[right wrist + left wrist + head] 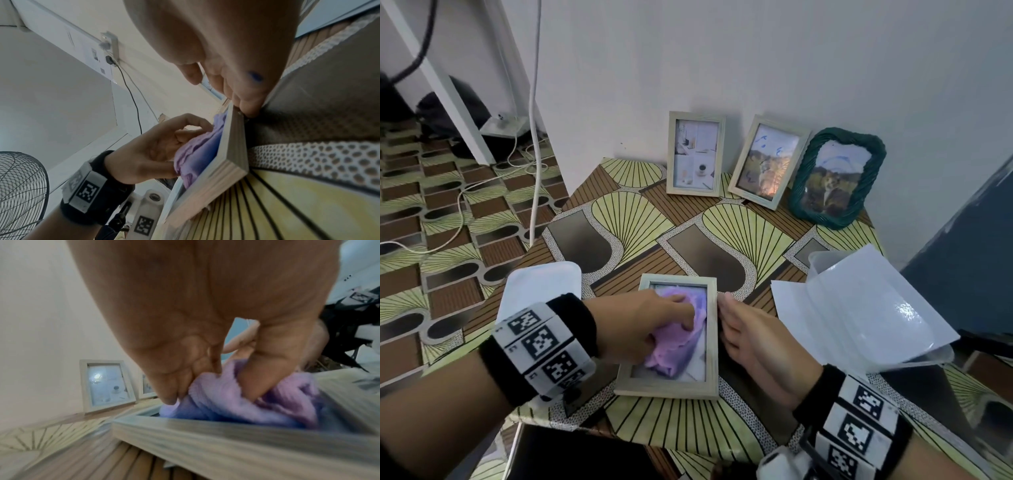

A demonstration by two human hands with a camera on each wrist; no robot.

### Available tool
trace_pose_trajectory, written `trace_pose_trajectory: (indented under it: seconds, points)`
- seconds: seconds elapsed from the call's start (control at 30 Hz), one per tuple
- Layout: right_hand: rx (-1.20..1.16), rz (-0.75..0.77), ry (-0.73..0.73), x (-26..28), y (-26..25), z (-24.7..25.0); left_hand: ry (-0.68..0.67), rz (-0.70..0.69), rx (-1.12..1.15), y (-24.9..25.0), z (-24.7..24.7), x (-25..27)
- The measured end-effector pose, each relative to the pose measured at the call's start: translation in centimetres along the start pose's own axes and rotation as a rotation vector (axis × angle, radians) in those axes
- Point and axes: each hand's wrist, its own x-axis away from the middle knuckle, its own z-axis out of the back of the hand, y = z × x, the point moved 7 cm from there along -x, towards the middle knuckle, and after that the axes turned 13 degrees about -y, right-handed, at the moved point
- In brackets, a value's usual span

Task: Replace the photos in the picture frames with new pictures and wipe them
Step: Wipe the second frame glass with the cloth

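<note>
A light wooden picture frame (667, 385) lies flat, glass up, on the patterned table (722, 240) near its front edge. My left hand (678, 313) grips a bunched purple cloth (674, 342) and presses it on the glass. In the left wrist view, my left hand (213, 382) has thumb and fingers dug into the cloth (236, 402) above the frame's rail (226, 443). My right hand (743, 329) lies with straight fingers against the frame's right side. The right wrist view shows its fingertips (246, 104) touching the frame's edge (232, 154). The cloth hides most of the photo.
Three frames lean on the back wall: two wooden ones (697, 154) (768, 161) and a green woven one (837, 178). White sheets and a clear plastic sleeve (859, 308) lie right of the hands. A white box (541, 284) sits left. Cables cross the floor at left.
</note>
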Motion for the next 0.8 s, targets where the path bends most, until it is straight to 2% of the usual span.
trace_pose_trajectory:
  seconds: [0.1,0.17,0.23,0.4,0.63,0.7,0.8]
  points:
    - [0.027,-0.004,-0.017,-0.1,-0.1,0.0,-0.04,0.024,0.067,-0.5,-0.7,0.4]
    - [0.032,-0.002,-0.034,-0.2,0.0,-0.2,-0.066,0.076,0.019,-0.4,-1.5,0.3]
    - [0.015,0.012,-0.043,-0.3,0.1,-0.2,-0.038,0.117,-0.015,-0.2,-1.8,-0.2]
    - [0.001,0.082,-0.096,-0.3,0.2,-0.7,0.055,0.09,-0.161,1.2,-1.4,-0.8]
    - [0.296,0.141,-0.068,-0.5,0.6,-1.0,0.082,0.107,-0.155,1.2,-1.3,-1.1]
    - [0.394,0.147,-0.059,-0.7,0.6,-0.8,0.125,0.096,-0.115,1.0,-1.1,-0.5]
    - [0.489,0.097,-0.006,-0.5,0.4,-1.0,0.3,0.074,-0.044,0.4,0.3,1.6]
